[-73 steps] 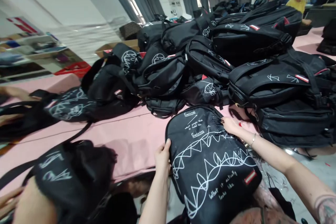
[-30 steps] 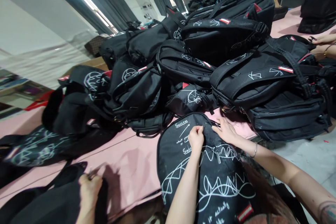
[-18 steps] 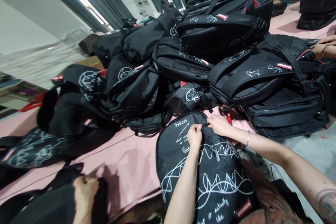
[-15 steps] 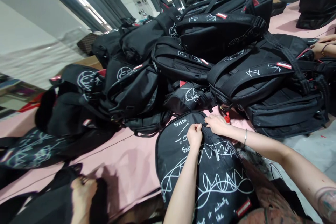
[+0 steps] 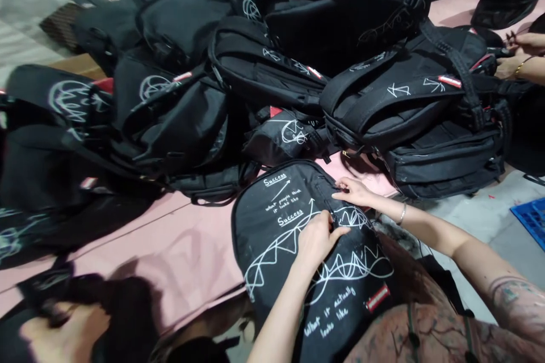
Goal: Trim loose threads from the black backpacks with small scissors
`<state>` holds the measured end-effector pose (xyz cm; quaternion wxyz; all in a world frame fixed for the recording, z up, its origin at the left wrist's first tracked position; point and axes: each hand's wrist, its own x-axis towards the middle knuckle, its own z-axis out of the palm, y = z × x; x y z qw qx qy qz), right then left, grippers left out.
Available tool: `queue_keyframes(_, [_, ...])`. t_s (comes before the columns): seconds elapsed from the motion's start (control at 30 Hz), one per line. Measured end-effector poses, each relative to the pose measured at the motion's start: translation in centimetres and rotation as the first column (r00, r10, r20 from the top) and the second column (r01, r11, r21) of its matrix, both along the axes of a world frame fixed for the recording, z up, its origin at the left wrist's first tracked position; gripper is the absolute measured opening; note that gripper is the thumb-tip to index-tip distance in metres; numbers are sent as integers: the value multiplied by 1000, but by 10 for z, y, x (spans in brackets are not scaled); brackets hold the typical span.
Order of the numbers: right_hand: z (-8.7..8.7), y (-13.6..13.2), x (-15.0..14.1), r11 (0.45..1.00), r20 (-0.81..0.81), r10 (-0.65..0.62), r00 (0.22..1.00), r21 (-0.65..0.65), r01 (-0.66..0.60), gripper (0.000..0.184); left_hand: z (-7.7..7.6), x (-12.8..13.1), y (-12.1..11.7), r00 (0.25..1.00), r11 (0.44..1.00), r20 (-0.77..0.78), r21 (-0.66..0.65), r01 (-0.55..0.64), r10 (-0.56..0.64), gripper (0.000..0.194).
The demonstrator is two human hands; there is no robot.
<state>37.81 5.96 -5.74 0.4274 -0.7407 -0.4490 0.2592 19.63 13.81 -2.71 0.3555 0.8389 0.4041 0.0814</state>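
A black backpack (image 5: pixel 272 255) printed with white lettering and scribbled lines lies at the table's near edge, its top pointing away from me. My left hand (image 5: pixel 317 238) rests on its front, fingers curled at the lower part of a slanting pocket zipper (image 5: pixel 324 195) and thumb stretched to the right. Whatever pull is under those fingers is hidden. At the bag's upper right edge, my right hand (image 5: pixel 356 193) has its fingertips pinched on the fabric beside the zipper. A small red label (image 5: pixel 378 297) sits low on the front.
Similar black backpacks (image 5: pixel 179 119) are piled across the pink tabletop (image 5: pixel 187 238). Another person's hand (image 5: pixel 68 329) grips dark fabric at lower left. A co-worker's hands (image 5: pixel 517 59) work at the far right. A blue crate (image 5: pixel 532 221) stands on the floor at right.
My left hand has moved down along the zipper, away from my right hand, which stays near the bag's top edge. The view has tilted down and turned slightly right.
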Motion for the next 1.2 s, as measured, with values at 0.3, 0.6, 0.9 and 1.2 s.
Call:
queue_keyframes(0.3, [-1,2,-16,992,75,-91,993,-86,97,34,43,-2,-91,854,856,-276,159,493,-441,12])
queue_keyframes(0.6, [21,-32,-55,975,57,-217,974,68,213,30,50,-34,-84,985,960,169,-267,81,-36,36])
queue_keyframes(0.9, [34,-63,-102,988,136,149,979,13,-152,33,11,-44,-52,690,757,461,-623,-197,559,42])
queue_keyframes(1.2, [51,1,-71,950,174,50,984,-312,7,37,25,-127,59,834,813,38,205,-546,550,50])
